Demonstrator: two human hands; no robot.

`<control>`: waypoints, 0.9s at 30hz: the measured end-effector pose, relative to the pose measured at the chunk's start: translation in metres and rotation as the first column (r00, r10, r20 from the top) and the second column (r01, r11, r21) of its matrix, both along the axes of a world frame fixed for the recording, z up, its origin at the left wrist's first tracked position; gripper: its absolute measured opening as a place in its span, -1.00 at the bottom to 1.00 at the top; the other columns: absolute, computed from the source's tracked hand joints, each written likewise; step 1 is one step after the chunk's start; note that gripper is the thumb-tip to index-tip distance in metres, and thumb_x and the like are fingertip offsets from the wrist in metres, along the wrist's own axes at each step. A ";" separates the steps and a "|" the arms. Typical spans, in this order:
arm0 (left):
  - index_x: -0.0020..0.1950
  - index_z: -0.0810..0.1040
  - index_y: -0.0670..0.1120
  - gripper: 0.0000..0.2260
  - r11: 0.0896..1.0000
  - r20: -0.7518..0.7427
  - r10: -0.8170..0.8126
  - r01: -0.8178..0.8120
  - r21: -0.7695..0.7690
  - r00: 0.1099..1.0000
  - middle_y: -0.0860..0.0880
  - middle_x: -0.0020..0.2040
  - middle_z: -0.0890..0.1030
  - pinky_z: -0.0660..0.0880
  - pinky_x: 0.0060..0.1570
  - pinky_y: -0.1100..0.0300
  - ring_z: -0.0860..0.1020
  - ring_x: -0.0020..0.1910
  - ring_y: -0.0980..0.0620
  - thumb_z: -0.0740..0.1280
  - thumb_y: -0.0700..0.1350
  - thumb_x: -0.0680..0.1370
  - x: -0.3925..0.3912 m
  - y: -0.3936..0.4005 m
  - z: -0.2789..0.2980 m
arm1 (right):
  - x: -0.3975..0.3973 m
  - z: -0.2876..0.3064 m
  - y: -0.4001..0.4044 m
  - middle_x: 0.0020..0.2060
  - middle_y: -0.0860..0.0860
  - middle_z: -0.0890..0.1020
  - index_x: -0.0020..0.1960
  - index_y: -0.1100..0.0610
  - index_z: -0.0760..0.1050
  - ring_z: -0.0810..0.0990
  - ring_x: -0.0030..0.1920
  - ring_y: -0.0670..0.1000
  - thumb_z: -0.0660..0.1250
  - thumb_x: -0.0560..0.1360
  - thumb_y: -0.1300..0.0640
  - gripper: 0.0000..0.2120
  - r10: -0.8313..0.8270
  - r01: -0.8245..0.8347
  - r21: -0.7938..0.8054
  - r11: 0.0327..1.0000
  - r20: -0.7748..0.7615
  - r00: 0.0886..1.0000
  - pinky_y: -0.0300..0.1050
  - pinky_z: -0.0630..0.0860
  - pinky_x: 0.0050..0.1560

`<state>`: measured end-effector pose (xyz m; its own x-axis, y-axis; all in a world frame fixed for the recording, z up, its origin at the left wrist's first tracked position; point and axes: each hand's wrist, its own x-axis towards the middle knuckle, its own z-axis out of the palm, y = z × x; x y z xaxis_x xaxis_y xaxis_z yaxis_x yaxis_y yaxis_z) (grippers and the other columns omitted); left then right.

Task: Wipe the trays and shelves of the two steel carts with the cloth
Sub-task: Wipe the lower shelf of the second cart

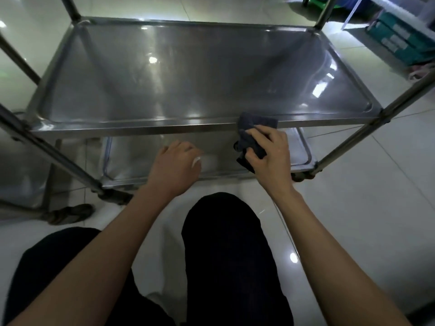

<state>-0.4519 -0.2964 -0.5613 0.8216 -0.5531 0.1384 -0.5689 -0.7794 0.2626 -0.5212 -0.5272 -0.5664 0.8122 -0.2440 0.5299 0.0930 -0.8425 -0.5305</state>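
Observation:
A steel cart stands in front of me, its middle tray [188, 74] wide and shiny. Below it lies the bottom tray [303, 158]. My right hand [270, 154] grips a dark grey cloth [253, 135] against the front rim of the middle tray, near its right end. My left hand [176, 165] hangs in front of the bottom tray with fingers loosely curled, holding nothing. A second steel cart [18, 175] shows partly at the far left.
Slanted steel posts [376, 118] frame the cart's corners. Castor wheels [303, 177] sit on the glossy tiled floor. Green boxes [397, 38] lie at the back right. My dark-trousered knees [223, 231] are close below the cart.

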 end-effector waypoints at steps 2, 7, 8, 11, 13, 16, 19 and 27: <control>0.32 0.57 0.03 -0.70 0.999 -0.084 0.035 -0.031 0.044 0.996 -0.03 0.27 0.56 0.36 0.23 -0.03 0.47 0.28 -0.11 0.26 0.00 0.61 0.003 0.005 -0.006 | 0.001 -0.007 0.005 0.22 0.08 0.55 0.28 0.12 0.58 0.40 0.19 0.04 0.41 0.47 0.23 -0.62 0.031 -0.031 -0.007 0.999 -0.011 0.999 0.06 0.46 0.19; 0.33 0.57 -0.01 -0.69 0.995 -0.185 0.064 -0.048 0.087 0.981 -0.09 0.28 0.56 0.41 0.25 -0.09 0.49 0.27 -0.16 0.26 -0.02 0.60 0.012 0.025 -0.031 | 0.007 -0.027 0.016 0.22 0.09 0.55 0.29 0.11 0.58 0.44 0.21 0.14 0.39 0.46 0.19 -0.61 0.124 -0.134 -0.083 0.988 -0.117 0.985 0.16 0.47 0.17; 0.32 0.57 -0.02 -0.70 0.994 -0.195 0.064 -0.045 0.100 0.979 -0.11 0.26 0.57 0.42 0.23 -0.11 0.49 0.25 -0.17 0.26 -0.02 0.61 0.014 0.029 -0.037 | 0.015 -0.027 0.017 0.21 0.10 0.56 0.29 0.11 0.58 0.46 0.20 0.16 0.39 0.45 0.19 -0.60 0.163 -0.178 -0.085 0.980 -0.160 0.974 0.19 0.47 0.17; 0.31 0.56 -0.04 -0.70 0.991 -0.222 0.087 -0.061 0.120 0.971 -0.13 0.22 0.57 0.45 0.19 -0.11 0.49 0.22 -0.19 0.26 -0.01 0.61 0.022 0.041 -0.052 | 0.047 -0.021 0.029 0.20 0.08 0.56 0.27 0.08 0.59 0.47 0.17 0.21 0.39 0.41 0.20 -0.58 0.305 -0.370 -0.145 0.918 -0.341 0.889 0.21 0.46 0.13; 0.27 0.58 -0.06 -0.72 0.989 -0.227 0.114 -0.088 0.122 0.967 -0.14 0.18 0.59 0.47 0.14 -0.09 0.51 0.17 -0.19 0.26 -0.02 0.60 0.026 0.048 -0.062 | 0.064 -0.023 0.046 0.23 0.05 0.56 0.28 0.04 0.58 0.44 0.18 0.19 0.38 0.44 0.16 -0.59 0.370 -0.510 -0.211 0.834 -0.473 0.799 0.11 0.41 0.11; 0.20 0.60 -0.06 -0.75 0.979 -0.245 0.182 -0.152 0.137 0.952 -0.14 0.11 0.61 0.49 0.07 -0.06 0.54 0.10 -0.19 0.25 -0.02 0.60 0.032 0.061 -0.078 | 0.087 -0.041 0.075 0.21 0.05 0.56 0.28 0.03 0.57 0.44 0.18 0.18 0.38 0.46 0.14 -0.62 0.414 -0.619 -0.207 0.758 -0.581 0.701 0.09 0.42 0.09; 0.17 0.60 -0.03 -0.75 0.958 -0.307 0.275 -0.236 0.160 0.911 -0.11 0.10 0.62 0.45 0.04 -0.01 0.55 0.10 -0.19 0.26 -0.01 0.57 0.037 0.075 -0.095 | 0.117 -0.075 0.103 0.14 0.02 0.58 0.19 -0.05 0.57 0.48 0.14 0.14 0.33 0.47 0.12 -0.70 0.379 -0.613 -0.179 0.770 -0.645 0.663 0.13 0.49 0.06; 0.27 0.58 -0.01 -0.66 0.904 -0.368 0.425 -0.364 0.225 0.827 -0.12 0.16 0.56 0.50 0.13 -0.06 0.50 0.20 -0.20 0.34 0.01 0.50 0.061 0.107 -0.152 | 0.145 -0.171 0.140 0.48 0.01 0.39 0.44 -0.02 0.41 0.36 0.43 0.10 0.23 0.59 0.03 -0.58 0.170 -0.300 -0.116 0.947 -0.611 0.773 0.11 0.27 0.44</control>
<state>-0.3908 -0.1896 -0.7133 0.9401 -0.1580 -0.3020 -0.0743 -0.9598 0.2708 -0.3760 -0.3873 -0.7378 0.9973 0.0518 -0.0527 0.0284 -0.9268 -0.3744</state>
